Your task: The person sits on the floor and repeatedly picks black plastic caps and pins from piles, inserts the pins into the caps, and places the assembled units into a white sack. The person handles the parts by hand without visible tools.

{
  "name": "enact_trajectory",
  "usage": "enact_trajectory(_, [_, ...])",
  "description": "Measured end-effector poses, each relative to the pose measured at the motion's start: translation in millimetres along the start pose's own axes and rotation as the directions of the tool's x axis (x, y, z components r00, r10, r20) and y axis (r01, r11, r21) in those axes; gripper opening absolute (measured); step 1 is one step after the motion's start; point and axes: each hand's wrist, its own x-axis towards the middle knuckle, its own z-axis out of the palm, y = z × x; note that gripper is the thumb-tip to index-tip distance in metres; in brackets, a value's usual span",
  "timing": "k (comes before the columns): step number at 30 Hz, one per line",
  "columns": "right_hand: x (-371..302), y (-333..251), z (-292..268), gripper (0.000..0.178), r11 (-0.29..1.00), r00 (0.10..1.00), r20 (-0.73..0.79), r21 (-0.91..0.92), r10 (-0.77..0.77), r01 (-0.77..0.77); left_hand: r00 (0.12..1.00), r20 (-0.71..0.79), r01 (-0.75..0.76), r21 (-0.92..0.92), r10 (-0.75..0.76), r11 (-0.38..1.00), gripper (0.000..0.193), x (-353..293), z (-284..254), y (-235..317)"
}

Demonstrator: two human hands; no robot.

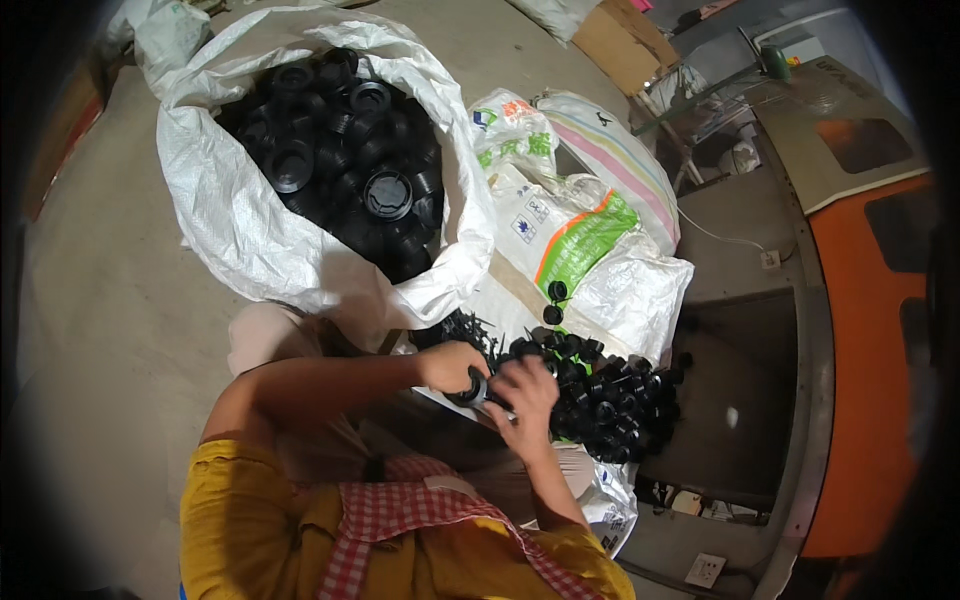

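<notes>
In front of my lap, my left hand (452, 367) is closed around a round black plastic part (474, 388) with a flared rim. My right hand (526, 402) is right beside it, its thumb side against the part. The right fingers are smeared by motion, so their grip is unclear. Just beyond my hands lie thin black plastic pieces (462, 328) in a tangle. To the right is a heap of small black caps (615, 405), spread over white sacking.
A large open white woven sack (225, 200) full of round black plastic parts (330, 130) stands ahead on the left. Flattened printed sacks (590, 230) lie beyond the heap. An orange and grey machine (860, 400) stands on the right. A small black cap pair (555, 302) lies on the sacking.
</notes>
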Motion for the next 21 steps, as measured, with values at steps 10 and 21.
enact_trajectory(10, [-16.0,-4.3,16.5,0.014,0.938,0.877,0.389,0.084,0.281,-0.338,0.951,0.092,-0.301,0.511,0.297,0.805,0.025,-23.1,-0.4,25.5])
enact_trajectory(21, [-43.3,21.7,7.6,0.021,-0.639,0.972,0.234,0.744,-0.028,-0.197,0.779,-0.533,-0.529,-0.279,0.329,0.801,0.02,-42.6,-40.0,83.5])
